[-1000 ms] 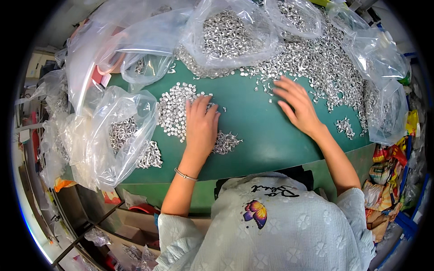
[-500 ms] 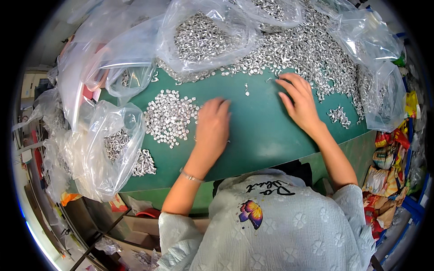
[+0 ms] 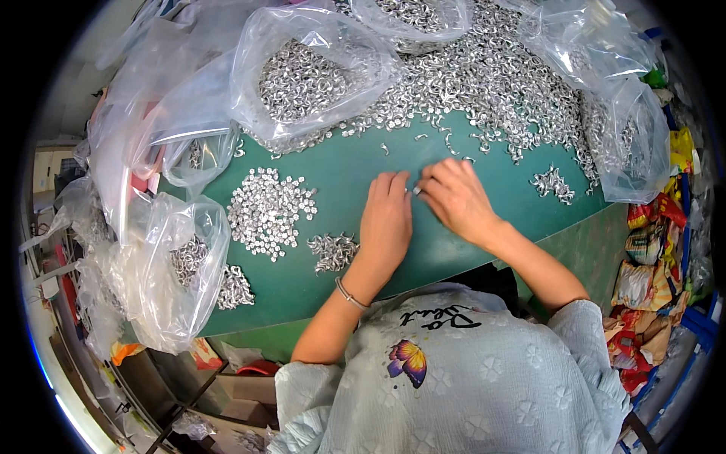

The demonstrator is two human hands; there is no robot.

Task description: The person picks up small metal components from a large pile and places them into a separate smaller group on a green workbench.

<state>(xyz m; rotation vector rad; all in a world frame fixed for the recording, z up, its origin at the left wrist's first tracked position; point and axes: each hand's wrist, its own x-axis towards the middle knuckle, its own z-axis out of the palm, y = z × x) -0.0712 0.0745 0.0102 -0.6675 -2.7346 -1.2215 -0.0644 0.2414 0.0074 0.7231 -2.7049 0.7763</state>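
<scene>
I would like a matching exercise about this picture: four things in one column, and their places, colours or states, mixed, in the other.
Things:
1. right hand
2. bracelet
3. butterfly print
4. pile of roundish silver pieces

Descriptions:
A. orange, yellow and purple
B. farthest left of the four
C. fingers bent, close to the left hand
D. around a wrist

Right pairs: 1-C, 2-D, 3-A, 4-B

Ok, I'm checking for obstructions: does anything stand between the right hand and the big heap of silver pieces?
Only a few loose pieces lie on the green tabletop between the right hand and the heap; nothing taller shows.
</scene>
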